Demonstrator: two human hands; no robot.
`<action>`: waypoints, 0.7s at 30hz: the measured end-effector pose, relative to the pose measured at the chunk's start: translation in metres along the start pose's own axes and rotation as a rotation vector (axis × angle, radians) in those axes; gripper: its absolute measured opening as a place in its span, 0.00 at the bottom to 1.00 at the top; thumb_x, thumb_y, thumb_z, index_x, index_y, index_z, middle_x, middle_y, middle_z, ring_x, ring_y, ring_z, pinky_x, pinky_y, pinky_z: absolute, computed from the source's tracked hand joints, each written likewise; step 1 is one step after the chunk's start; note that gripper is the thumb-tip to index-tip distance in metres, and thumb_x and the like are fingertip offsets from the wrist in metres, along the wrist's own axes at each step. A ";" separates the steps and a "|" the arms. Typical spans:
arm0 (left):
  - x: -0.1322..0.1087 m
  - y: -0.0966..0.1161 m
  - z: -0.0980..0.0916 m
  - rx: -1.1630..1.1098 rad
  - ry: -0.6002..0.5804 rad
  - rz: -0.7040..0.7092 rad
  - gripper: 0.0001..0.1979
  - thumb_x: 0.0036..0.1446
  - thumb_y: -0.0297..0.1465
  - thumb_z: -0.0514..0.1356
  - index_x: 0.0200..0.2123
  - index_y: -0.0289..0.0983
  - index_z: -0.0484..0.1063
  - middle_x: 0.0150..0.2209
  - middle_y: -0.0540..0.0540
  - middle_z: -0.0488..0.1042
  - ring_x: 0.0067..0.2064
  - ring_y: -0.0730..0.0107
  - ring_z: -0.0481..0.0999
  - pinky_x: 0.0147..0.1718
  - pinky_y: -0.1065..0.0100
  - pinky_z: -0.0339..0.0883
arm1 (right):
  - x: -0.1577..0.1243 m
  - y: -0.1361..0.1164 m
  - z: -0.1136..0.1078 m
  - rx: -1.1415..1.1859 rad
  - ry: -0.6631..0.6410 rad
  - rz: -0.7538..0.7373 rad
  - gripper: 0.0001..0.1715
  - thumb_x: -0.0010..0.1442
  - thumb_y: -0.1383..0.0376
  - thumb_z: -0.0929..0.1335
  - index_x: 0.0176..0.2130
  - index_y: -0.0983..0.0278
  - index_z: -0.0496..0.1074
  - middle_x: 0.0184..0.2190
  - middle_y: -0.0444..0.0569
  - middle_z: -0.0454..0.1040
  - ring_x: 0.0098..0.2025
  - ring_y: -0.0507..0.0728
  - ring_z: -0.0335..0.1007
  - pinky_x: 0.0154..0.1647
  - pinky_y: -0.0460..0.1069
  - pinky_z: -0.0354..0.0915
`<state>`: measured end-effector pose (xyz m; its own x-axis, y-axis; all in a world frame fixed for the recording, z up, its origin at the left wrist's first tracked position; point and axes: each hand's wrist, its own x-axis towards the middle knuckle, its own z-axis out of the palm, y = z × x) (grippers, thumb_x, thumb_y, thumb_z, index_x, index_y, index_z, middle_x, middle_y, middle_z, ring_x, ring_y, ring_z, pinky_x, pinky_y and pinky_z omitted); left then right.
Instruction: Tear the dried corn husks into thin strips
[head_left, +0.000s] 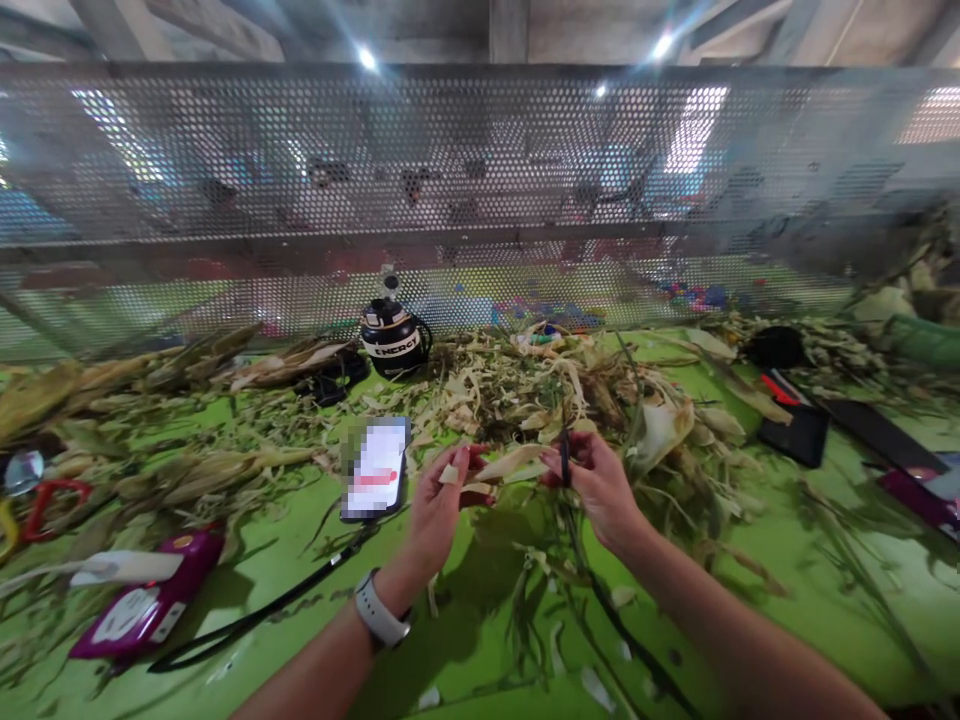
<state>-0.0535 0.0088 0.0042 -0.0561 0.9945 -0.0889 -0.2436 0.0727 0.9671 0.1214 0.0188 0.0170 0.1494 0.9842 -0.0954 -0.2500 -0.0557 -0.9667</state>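
Between my hands a pale strip of corn husk (514,464) is stretched just above the green table. My left hand (444,495) pinches its left end, a white band round one finger. At the strip's other end, the closed fingers of my right hand (600,485) hold a small dark tool (566,458), possibly scissors; its blades cannot be made out. Behind both hands lies a heap of shredded husk (502,390). A phone (379,468) with a lit screen rests left of my left hand, a black strap (262,605) running from it.
A black jug marked ENERGY (391,338) stands at the back before a perforated metal screen (450,150). At left lie a purple packet (150,595) and a red handle (56,508). A black phone-like object (795,434) is at right. Blurred people show behind the screen.
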 end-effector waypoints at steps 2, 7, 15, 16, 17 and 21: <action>-0.001 0.002 -0.002 0.054 -0.094 -0.022 0.19 0.50 0.44 0.60 0.37 0.35 0.74 0.34 0.44 0.75 0.29 0.68 0.75 0.25 0.68 0.71 | 0.001 -0.002 -0.002 -0.019 -0.006 -0.047 0.26 0.36 0.60 0.76 0.30 0.62 0.59 0.22 0.37 0.68 0.18 0.49 0.67 0.19 0.44 0.64; 0.005 0.031 -0.022 0.049 -0.499 0.004 0.28 0.42 0.38 0.67 0.49 0.38 0.70 0.52 0.39 0.70 0.52 0.53 0.69 0.49 0.58 0.65 | 0.004 -0.008 -0.007 -0.076 -0.052 -0.077 0.25 0.38 0.61 0.75 0.30 0.61 0.57 0.21 0.36 0.67 0.16 0.48 0.64 0.17 0.45 0.65; 0.016 0.034 -0.031 0.265 -0.463 0.081 0.24 0.45 0.37 0.65 0.48 0.40 0.70 0.51 0.42 0.71 0.54 0.58 0.68 0.54 0.58 0.59 | -0.006 0.003 0.000 -0.197 -0.274 -0.002 0.26 0.38 0.65 0.75 0.31 0.61 0.56 0.27 0.36 0.66 0.15 0.44 0.60 0.14 0.43 0.66; 0.014 0.029 -0.027 0.381 -0.518 0.055 0.23 0.45 0.37 0.66 0.46 0.40 0.71 0.47 0.42 0.74 0.50 0.59 0.71 0.51 0.60 0.62 | -0.008 0.005 0.001 -0.200 -0.289 -0.001 0.25 0.39 0.65 0.74 0.31 0.61 0.56 0.28 0.36 0.66 0.14 0.44 0.60 0.14 0.43 0.66; 0.011 0.024 -0.023 0.453 -0.562 0.032 0.19 0.48 0.38 0.64 0.44 0.38 0.72 0.44 0.43 0.75 0.46 0.62 0.73 0.47 0.62 0.65 | -0.010 0.006 0.002 -0.199 -0.297 0.006 0.25 0.39 0.65 0.74 0.31 0.61 0.56 0.28 0.36 0.66 0.14 0.44 0.60 0.14 0.44 0.66; 0.004 0.015 -0.011 0.490 -0.582 -0.080 0.18 0.53 0.46 0.56 0.30 0.35 0.70 0.23 0.50 0.70 0.22 0.75 0.70 0.23 0.72 0.66 | -0.010 0.002 0.001 -0.185 -0.279 0.062 0.25 0.38 0.65 0.74 0.31 0.62 0.57 0.27 0.36 0.66 0.15 0.44 0.61 0.13 0.43 0.64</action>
<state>-0.0676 0.0129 0.0158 0.4958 0.8546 -0.1543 0.2396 0.0362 0.9702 0.1180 0.0093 0.0162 -0.1347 0.9847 -0.1108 -0.0685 -0.1208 -0.9903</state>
